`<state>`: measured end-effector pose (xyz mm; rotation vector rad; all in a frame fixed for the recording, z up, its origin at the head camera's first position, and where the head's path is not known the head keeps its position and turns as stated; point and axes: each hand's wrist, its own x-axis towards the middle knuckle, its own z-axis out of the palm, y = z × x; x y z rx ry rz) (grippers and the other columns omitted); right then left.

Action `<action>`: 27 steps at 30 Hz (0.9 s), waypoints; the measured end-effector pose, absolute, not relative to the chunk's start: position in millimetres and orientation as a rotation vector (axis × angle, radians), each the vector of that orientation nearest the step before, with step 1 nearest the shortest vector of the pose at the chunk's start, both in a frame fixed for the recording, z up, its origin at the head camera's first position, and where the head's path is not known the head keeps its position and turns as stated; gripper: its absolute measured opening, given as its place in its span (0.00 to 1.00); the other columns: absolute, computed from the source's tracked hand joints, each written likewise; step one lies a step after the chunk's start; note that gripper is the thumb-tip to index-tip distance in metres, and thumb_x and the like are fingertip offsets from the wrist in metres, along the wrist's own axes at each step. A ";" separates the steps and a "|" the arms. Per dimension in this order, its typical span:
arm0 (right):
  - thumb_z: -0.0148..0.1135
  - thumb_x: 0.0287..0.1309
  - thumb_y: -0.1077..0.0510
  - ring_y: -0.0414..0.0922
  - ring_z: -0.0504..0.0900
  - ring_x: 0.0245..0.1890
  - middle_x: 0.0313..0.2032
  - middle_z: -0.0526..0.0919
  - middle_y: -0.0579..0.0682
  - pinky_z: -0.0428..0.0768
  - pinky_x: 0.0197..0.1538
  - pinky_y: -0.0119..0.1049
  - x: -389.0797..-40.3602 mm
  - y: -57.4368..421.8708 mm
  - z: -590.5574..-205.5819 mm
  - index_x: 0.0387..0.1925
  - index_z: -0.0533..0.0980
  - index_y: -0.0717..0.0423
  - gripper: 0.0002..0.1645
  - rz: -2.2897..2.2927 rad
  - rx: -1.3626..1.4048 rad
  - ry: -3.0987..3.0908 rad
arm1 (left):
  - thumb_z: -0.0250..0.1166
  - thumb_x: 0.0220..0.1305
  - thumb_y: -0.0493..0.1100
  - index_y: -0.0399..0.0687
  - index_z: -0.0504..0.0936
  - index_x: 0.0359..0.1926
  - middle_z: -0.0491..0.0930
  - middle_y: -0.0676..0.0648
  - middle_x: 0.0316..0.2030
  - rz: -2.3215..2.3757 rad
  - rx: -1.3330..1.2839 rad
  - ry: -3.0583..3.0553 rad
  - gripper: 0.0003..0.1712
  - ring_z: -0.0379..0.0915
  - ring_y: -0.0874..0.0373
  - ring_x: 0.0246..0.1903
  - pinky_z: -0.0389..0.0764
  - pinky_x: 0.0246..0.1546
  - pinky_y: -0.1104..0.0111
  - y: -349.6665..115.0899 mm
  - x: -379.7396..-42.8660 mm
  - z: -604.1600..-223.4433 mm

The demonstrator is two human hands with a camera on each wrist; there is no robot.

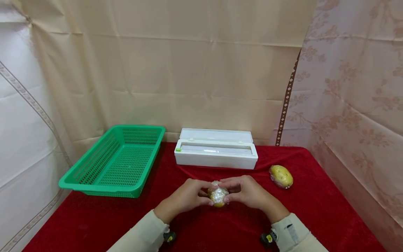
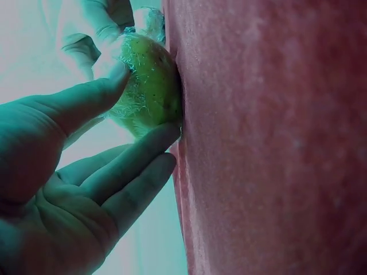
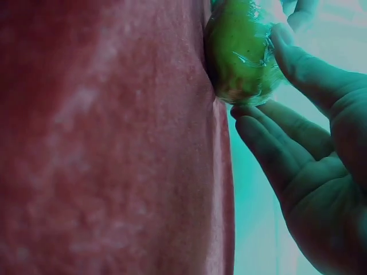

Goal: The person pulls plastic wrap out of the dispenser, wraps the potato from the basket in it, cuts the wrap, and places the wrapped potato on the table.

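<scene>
A yellow fruit in crinkled cling film (image 1: 218, 196) rests on the red cloth between my two hands. My left hand (image 1: 192, 196) holds its left side, thumb on the film and fingertips low near the cloth, as the left wrist view shows. From the other side my right hand (image 1: 247, 192) holds it too; in the right wrist view the thumb (image 3: 284, 40) presses the film and the fingers reach round the fruit's lower edge. Bunched film sticks up at the fruit's far end. Farther right lies a second film-wrapped yellow fruit (image 1: 281, 176), untouched.
Behind my hands stands a white cling film box (image 1: 216, 160) with its lid (image 1: 216, 135) raised and a roll inside. At the left is a green perforated basket (image 1: 148, 168). Curtains (image 1: 195, 70) hang behind the table and at both sides.
</scene>
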<state>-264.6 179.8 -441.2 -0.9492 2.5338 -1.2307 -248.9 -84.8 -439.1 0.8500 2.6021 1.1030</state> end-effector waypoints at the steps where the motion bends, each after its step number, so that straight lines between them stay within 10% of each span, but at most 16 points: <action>1: 0.78 0.54 0.48 0.47 0.82 0.62 0.59 0.85 0.44 0.83 0.59 0.36 -264.3 179.6 -442.1 0.56 0.86 0.38 0.25 -1.223 -0.936 2.555 | 0.77 0.61 0.45 0.59 0.87 0.57 0.86 0.56 0.54 1.101 0.844 2.600 0.23 0.84 0.68 0.46 0.84 0.47 0.73 -85.1 -248.7 -439.3; 27: 0.68 0.68 0.49 0.37 0.86 0.52 0.46 0.90 0.37 0.83 0.54 0.33 -255.3 168.7 -436.2 0.44 0.89 0.37 0.08 -1.429 -0.786 2.851 | 0.68 0.69 0.58 0.62 0.89 0.55 0.89 0.58 0.47 1.514 0.701 2.559 0.17 0.86 0.58 0.45 0.86 0.47 0.62 -95.5 -259.2 -440.5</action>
